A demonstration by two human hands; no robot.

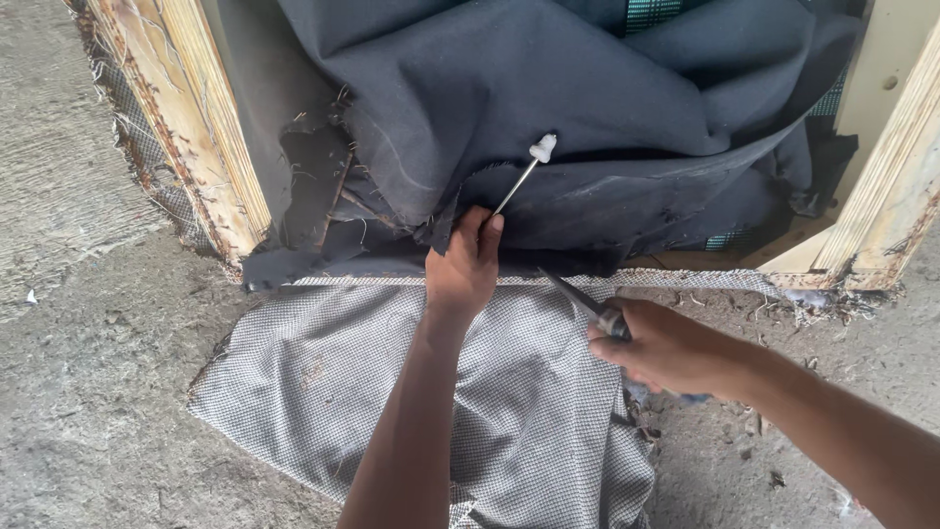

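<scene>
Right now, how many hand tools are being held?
2. A thin metal rod with a white tip in the left hand, and a dark blade-like tool in the right hand. Folds of cloth could hide others.

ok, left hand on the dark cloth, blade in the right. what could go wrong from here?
1. The right hand points its blade toward the left hand; a slip could likely cut the fingers.
2. The left hand also holds a thin metal rod against the black fabric; a sudden tug might jab it upward.
3. Frayed threads and possible staples along the wooden frame edge could scratch skin.
</scene>
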